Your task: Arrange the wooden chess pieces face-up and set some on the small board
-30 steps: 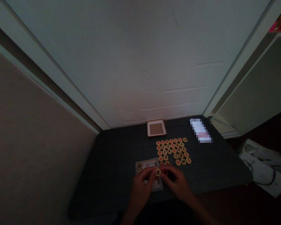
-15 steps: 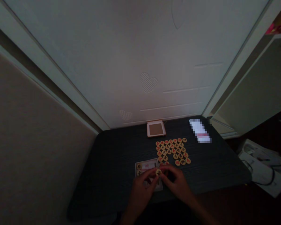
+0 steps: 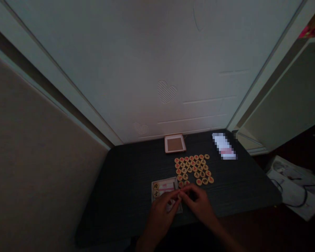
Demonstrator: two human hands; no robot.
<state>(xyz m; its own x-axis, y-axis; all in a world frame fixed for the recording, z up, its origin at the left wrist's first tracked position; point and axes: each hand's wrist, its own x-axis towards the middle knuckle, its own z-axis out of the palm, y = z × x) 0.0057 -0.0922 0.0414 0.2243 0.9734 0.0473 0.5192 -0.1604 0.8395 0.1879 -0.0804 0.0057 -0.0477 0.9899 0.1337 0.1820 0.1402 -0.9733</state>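
Observation:
The fingertips of my left hand [image 3: 164, 206] and my right hand [image 3: 196, 201] meet over the front edge of the table. Between them they pinch a round Chinese chess piece [image 3: 179, 196], now almost wholly covered by the fingers. Beneath my left hand lies a shallow white box [image 3: 152, 201] with two pieces in its left side, one above the other, both with black characters; the hand hides much of its inside. Beyond my right hand, several Chinese chess pieces [image 3: 194, 168] with red or black characters lie in rough rows, with a gap in the lower middle.
A small pinkish tray-like box lid [image 3: 175, 144] sits at the back of the dark table [image 3: 131, 171], near the white panel. A blurred-out bright object [image 3: 224, 146] lies at the back right. Right of the table, white boxes with a dark cable [image 3: 295, 189] stand lower down.
The Chinese chess piece in my fingertips has turned, and its marked face no longer shows. My hands have closed in slightly around it. The laid-out pieces have not moved.

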